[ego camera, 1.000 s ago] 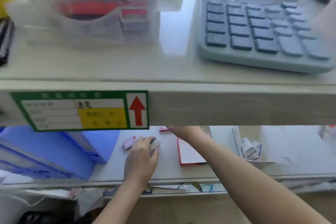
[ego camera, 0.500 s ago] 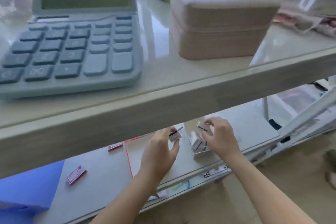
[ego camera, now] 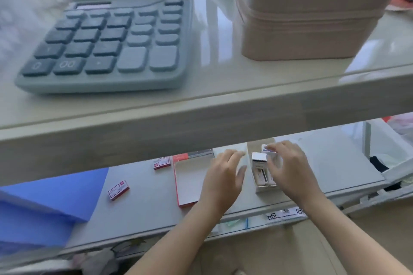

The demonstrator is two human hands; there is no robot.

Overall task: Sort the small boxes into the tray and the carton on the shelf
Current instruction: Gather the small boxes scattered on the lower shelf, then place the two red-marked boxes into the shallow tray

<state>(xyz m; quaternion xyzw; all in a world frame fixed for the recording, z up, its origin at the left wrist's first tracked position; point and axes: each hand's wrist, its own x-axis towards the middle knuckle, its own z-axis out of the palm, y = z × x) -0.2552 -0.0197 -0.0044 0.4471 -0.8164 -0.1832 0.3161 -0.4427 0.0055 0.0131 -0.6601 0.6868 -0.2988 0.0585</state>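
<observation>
Left hand [ego camera: 223,176] now empty, spread; right hand [ego camera: 288,169] pinches small box [ego camera: 269,152] crosswise over carton [ego camera: 262,174].

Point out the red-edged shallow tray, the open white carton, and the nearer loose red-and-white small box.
Red-edged shallow tray [ego camera: 190,182]: head view, bare grey floor.
Open white carton [ego camera: 259,161]: head view, upright front wall.
Nearer red-and-white small box [ego camera: 118,190]: head view, printed top face.

glossy pale glass-smooth upper shelf [ego camera: 223,78] mirrors a matt grey-blue plastic calculator [ego camera: 107,35] and a matt beige lidded box [ego camera: 308,20]; the small white carton [ego camera: 260,172] and red-edged shallow tray [ego camera: 190,181] look like smooth cardboard.
</observation>
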